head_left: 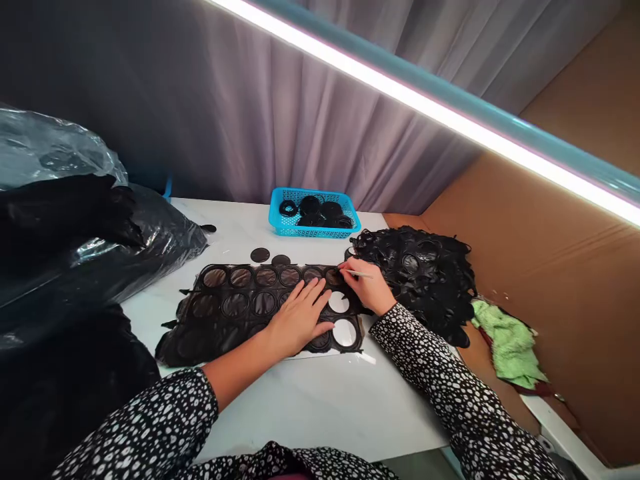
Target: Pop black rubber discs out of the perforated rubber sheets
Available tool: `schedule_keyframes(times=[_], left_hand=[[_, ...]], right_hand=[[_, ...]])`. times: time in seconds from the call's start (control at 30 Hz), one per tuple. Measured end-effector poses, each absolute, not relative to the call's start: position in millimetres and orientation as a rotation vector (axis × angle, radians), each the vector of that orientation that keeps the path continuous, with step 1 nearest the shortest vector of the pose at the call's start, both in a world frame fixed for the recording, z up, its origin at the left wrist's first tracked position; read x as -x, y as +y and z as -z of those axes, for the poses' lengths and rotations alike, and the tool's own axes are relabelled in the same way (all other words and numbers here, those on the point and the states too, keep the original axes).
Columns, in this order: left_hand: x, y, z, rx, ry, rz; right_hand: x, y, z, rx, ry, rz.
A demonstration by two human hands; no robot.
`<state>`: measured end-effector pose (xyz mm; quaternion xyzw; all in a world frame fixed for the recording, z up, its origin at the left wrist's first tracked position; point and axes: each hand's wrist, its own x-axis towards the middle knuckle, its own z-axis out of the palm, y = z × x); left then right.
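A black, rubbery sheet (250, 319) with rows of round moulded pieces lies on the white table. Two round openings (345, 333) near its right end show white through them. My left hand (299, 320) rests flat on the sheet, fingers spread. At the upper right corner, my right hand (371, 291) is closed around a thin, pale, pen-like tool (361, 274). Its tip is at the last round piece (334, 275) of the far row; the fingers partly hide that spot. Two loose black discs (260, 255) lie just beyond the sheet.
A blue basket (315, 232) with black discs and rings stands at the back. Right of the sheet is a heap of black scraps (425, 280), with a green cloth (510, 343) beside it. Plastic bags (150, 233) fill the left side. A lit tube (425, 103) crosses above.
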<state>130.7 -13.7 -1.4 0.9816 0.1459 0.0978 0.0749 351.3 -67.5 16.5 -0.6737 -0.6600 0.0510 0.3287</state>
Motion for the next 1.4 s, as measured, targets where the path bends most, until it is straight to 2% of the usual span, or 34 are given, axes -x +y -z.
schedule_keyframes(times=[0.17,0.4,0.73,0.97,1.17,1.27,1.4], left_hand=[[-135,-8,12,-2.925,0.516,-0.257],[-132,-8,14,-2.896,0.510,-0.246],[-133,-9,12,-2.881,0.508,-0.230],[-133,-10,12,-2.873,0.516,-0.212],[-133,-7,7,-2.878,0.494,-0.167],[-126,-1,6,-2.916,0.478,-0.170],[-106,6,13,-2.946,0.576,-0.279]], right_hand=[[-350,-62,2,1.678,-1.590,-0.561],[-357,-57,2,1.677,-1.480,-0.730],[-353,-58,-1,1.685,-1.577,-0.607],[-337,-65,1,1.862,-1.985,-0.016],[-386,-48,-32,2.061,-1.481,0.413],[-375,-38,-38,1.942,-1.573,0.291],[-331,-32,-23,1.709,-1.707,-0.164]])
